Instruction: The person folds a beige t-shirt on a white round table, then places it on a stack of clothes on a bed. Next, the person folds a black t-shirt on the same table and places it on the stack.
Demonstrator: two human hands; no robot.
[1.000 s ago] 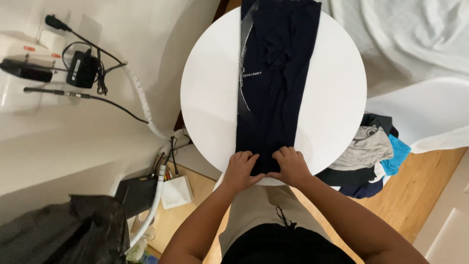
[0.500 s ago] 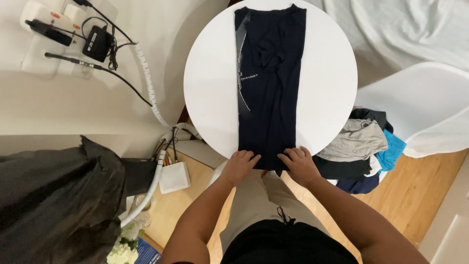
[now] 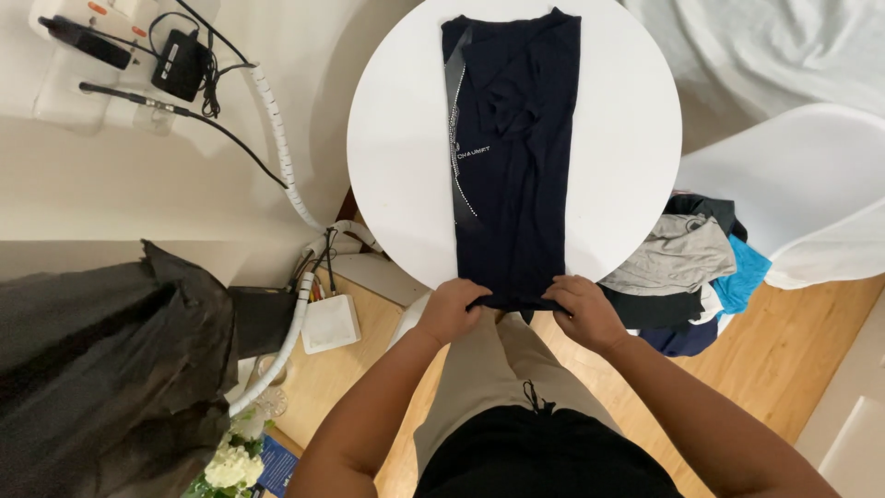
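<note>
A dark navy garment (image 3: 512,148) lies folded into a long strip down the middle of a round white table (image 3: 396,138). It has a line of small studs and pale print on its left side. My left hand (image 3: 452,309) and my right hand (image 3: 581,309) both pinch the garment's near hem at the table's front edge, left hand on the left corner, right hand on the right corner. The hem is slightly raised off the table.
A pile of clothes (image 3: 687,267) in grey, black and blue lies on a white chair (image 3: 802,184) to the right. Left of the table hang cables and a power strip (image 3: 138,55). A black bag (image 3: 92,369) and a white box (image 3: 330,323) sit on the wooden floor.
The view has shifted so the table sits higher and more fully in frame. My hands have closed on the near hem and drawn it to the table's edge.
</note>
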